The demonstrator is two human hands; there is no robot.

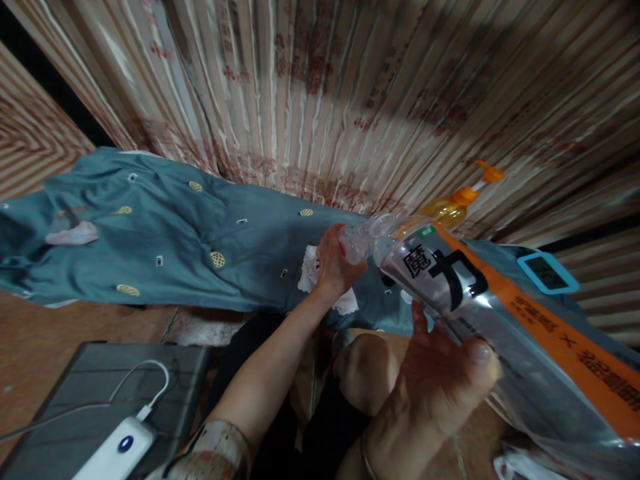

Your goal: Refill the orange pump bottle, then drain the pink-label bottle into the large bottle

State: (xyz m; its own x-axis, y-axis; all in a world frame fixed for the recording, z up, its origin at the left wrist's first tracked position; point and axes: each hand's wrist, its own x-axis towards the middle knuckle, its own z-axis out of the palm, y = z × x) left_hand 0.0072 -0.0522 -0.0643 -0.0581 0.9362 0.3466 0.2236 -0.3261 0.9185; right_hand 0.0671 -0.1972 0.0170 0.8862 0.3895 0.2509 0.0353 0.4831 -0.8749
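Observation:
My left hand [336, 264] is closed around a clear, rounded plastic piece [356, 241] at the narrow end of a large see-through plastic package. Whether the two are joined I cannot tell. The package [500, 333] has an orange band and big black characters, and it slants down to the right edge. My right hand [440, 383] grips its lower side, the thumb towards me; some fingers are hidden. Beneath my left hand lies a white scalloped-edged wrapper or cloth [309, 268] on the blue-green patterned cloth [260, 253].
Behind the package stands an orange pump bottle [453, 208]. A blue-framed digital display [549, 272] lies at the right. A crumpled pale wrapper [73, 233] rests far left. On a grey box [180, 380] sits a white power bank [117, 447] with a cable. A pleated curtain [320, 100] hangs behind.

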